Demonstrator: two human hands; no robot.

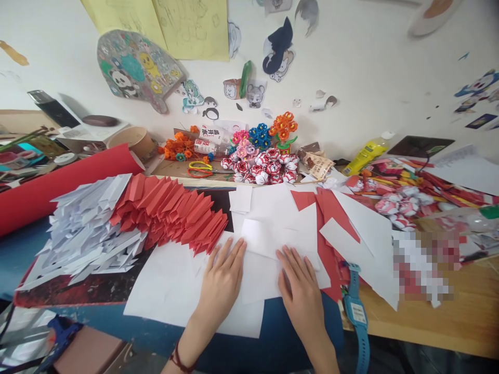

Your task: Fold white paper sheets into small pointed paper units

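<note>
A person's left hand (224, 270) and right hand (300, 283) rest at the lower corners of a small white sheet (259, 238) atop larger white paper (300, 226), fingers outstretched and gripping nothing, likely to keep it flat; any crease is hard to make out. Folded red pieces (167, 208) and white pieces (89, 228) lie bunched alongside, apparently sorted by color.

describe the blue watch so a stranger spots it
Find the pale wooden tabletop, lower right. At its left end, right of the bare right hand, is a light-blue watch with a long strap. Its blue sets it apart from nearby red paper and white paper.
</note>
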